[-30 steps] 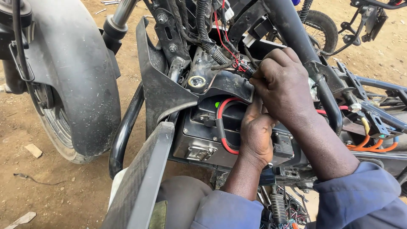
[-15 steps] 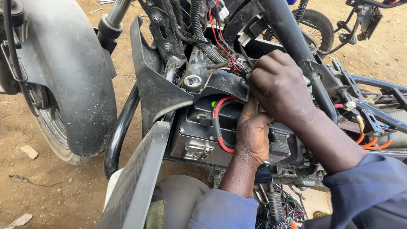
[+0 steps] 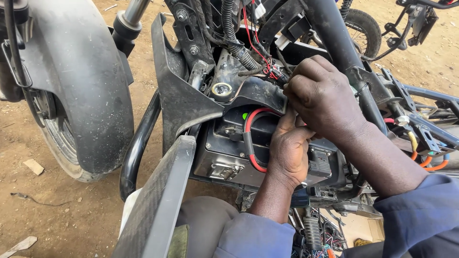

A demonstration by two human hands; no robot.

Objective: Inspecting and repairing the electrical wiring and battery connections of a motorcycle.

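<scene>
The red cable [image 3: 249, 138] is curving down the face of the black battery box [image 3: 229, 153], low in the stripped motorcycle frame; its upper end is running under your fingers, and it has not shifted over the last second. Your left hand [image 3: 288, 152] is still pressing against the box beside that loop, fingers drawn together and pointing up toward the wire bundle [image 3: 267, 67]; your right hand [image 3: 321, 98] is staying curled over the same spot, knuckles up, fingertips pinching something hidden beneath them; you are keeping both hands nearly where they were, so the fiddling at the connector is evidently continuing. Further out, the grey front mudguard [image 3: 81, 91] and dirt ground [image 3: 71, 215] are sitting to your left.
</scene>
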